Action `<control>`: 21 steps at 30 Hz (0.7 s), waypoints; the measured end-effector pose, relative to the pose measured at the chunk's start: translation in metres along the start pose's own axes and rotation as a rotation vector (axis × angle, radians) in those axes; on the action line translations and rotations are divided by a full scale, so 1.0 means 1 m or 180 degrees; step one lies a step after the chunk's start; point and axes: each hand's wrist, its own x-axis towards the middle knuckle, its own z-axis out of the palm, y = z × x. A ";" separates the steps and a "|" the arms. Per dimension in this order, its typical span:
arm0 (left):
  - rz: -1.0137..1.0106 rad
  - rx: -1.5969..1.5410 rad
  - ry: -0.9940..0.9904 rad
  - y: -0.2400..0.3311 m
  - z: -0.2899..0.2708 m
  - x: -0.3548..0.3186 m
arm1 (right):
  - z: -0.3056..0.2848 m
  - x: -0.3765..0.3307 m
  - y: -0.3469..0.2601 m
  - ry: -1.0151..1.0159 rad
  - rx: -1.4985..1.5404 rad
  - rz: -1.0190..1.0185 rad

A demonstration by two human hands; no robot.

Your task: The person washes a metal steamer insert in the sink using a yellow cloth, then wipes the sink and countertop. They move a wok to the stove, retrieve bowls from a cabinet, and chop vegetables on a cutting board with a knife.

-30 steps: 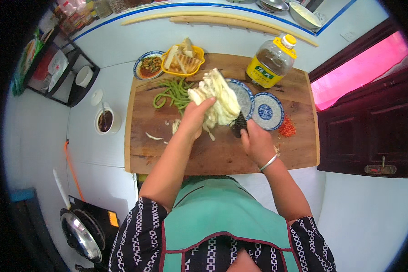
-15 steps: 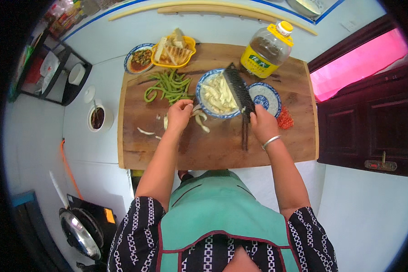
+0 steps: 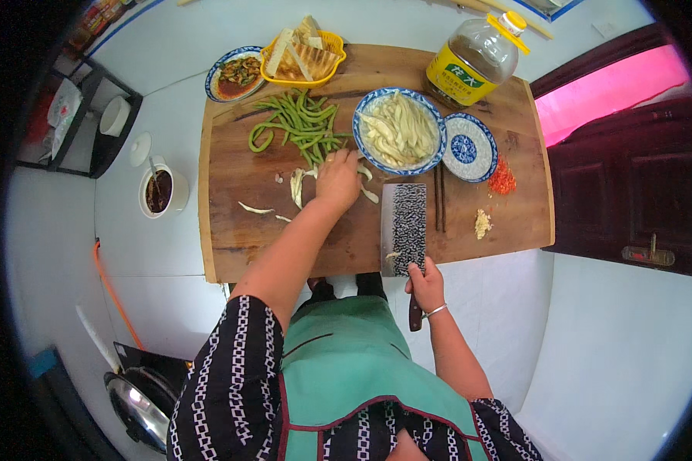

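Observation:
My right hand (image 3: 428,286) grips the dark handle of a broad cleaver (image 3: 407,227). Its patterned blade lies over the front of the wooden board (image 3: 238,250), with a pale bit stuck on it. On the board, my left hand (image 3: 338,180) reaches forward among loose pale strips (image 3: 297,187), its fingers down beside the bowl. I cannot see what lies under the palm. Heaped pale strips (image 3: 400,131) fill a blue-and-white bowl (image 3: 359,121). Green beans (image 3: 296,127) lie left of it. Dark chopsticks (image 3: 440,203) rest between the cleaver and some chopped garlic (image 3: 482,224).
A yellow basket (image 3: 338,65) of flatbread pieces and a plate of sauced food (image 3: 238,75) stand at the back left. An oil jug (image 3: 469,65), a small blue-and-white plate (image 3: 480,146) and chopped red pepper (image 3: 502,178) are at the right. A sauce pot (image 3: 175,192) stands left.
The cleaver has come away from the bowl toward me and now lies low over the board. My left hand has shifted right and forward, nearer the bowl. The garlic now shows.

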 end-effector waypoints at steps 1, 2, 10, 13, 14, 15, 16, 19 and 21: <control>-0.0009 0.0149 -0.0047 0.004 0.000 0.006 | 0.004 0.000 0.003 0.0105 0.0117 -0.0006; 0.0026 0.0235 -0.0063 0.003 0.006 0.011 | 0.007 0.000 0.006 0.0155 0.0189 -0.0022; 0.0632 -0.0089 -0.0507 -0.002 -0.001 -0.064 | 0.009 0.009 0.024 0.0473 0.0055 0.0033; 0.0514 -0.0514 0.0170 -0.032 -0.023 -0.079 | 0.020 0.023 0.023 0.0316 0.0103 0.0004; 0.0447 -0.0598 0.0519 -0.045 -0.028 -0.080 | 0.025 0.029 0.022 0.0203 0.0154 -0.0028; -0.0070 -0.0259 0.0442 -0.056 -0.039 -0.078 | 0.032 0.033 0.023 0.0083 0.0193 -0.0049; -0.0232 -0.0054 0.0509 -0.068 -0.042 -0.077 | 0.040 0.035 0.017 -0.0087 0.0033 0.0078; -0.0345 -0.0013 0.0446 -0.087 -0.041 -0.064 | 0.072 0.043 0.001 -0.0395 0.0045 0.0126; -0.0271 -0.0029 0.0335 -0.090 -0.033 -0.056 | 0.090 0.048 0.001 -0.0527 -0.0112 -0.0033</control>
